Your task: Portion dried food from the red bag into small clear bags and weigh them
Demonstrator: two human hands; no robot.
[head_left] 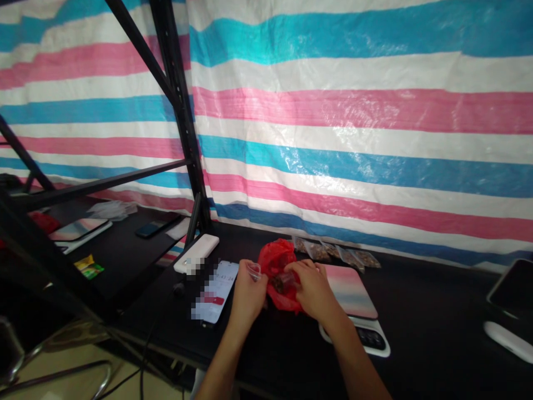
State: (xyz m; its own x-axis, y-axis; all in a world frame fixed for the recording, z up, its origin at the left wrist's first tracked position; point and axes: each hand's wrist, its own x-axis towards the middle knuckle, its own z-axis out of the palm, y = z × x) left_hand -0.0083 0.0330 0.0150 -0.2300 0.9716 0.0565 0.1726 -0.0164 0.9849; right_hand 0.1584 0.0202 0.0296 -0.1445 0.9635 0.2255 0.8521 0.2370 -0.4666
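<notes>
A crumpled red plastic bag stands open on the black table between my hands. My right hand is closed on a small clear plastic container tilted at the bag's mouth. Brown bits show at the container's left end; whether they are inside it or in the bag behind, I cannot tell. My left hand, at the bag's left side, pinches a clear plastic piece with a curved edge, its kind unclear. Just right of my right hand lies a digital scale with a shiny reflecting plate.
Several small clear bags of brown bits lie behind the scale. A lit phone and a white oblong device are to the left. Black metal frame posts rise there. A dark device sits far right.
</notes>
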